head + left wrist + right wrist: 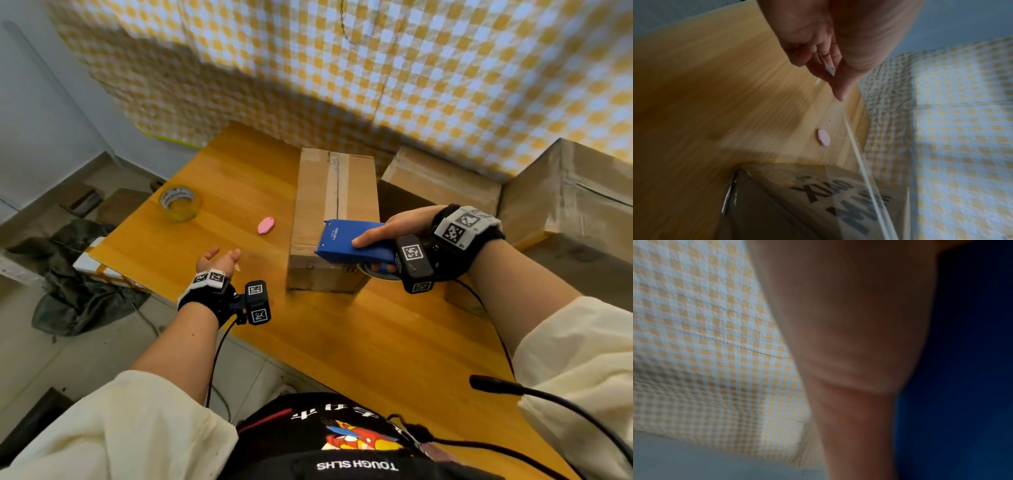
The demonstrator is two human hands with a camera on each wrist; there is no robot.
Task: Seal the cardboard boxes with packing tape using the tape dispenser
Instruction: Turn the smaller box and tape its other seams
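Here, a person's right hand (pixel 394 231) wraps around a blue plastic tape dispenser (pixel 352 241), thumb along its side, and holds it over the near end of a tall brown cardboard box (pixel 334 219) on a yellow wooden table (pixel 342 335); the placing suggests a strip is being drawn for the box's centre seam, where a pale band of tape already runs. The left hand (pixel 219 262) hovers to the box's left, thumb and fingers pinching the free end of a clear packing tape strip (pixel 859 154) that stretches back toward the box, apparently to keep it taut. A pink oval object (pixel 265 225) and a spare yellowish tape roll (pixel 180 202) lie beyond, well apart. More cardboard boxes (pixel 442 183) stand at right before a yellow-checked cloth (pixel 445 68). The strip barely shows in the head view, the dispenser's roll and blade are hidden, and the right wrist view is blurred skin and blue.
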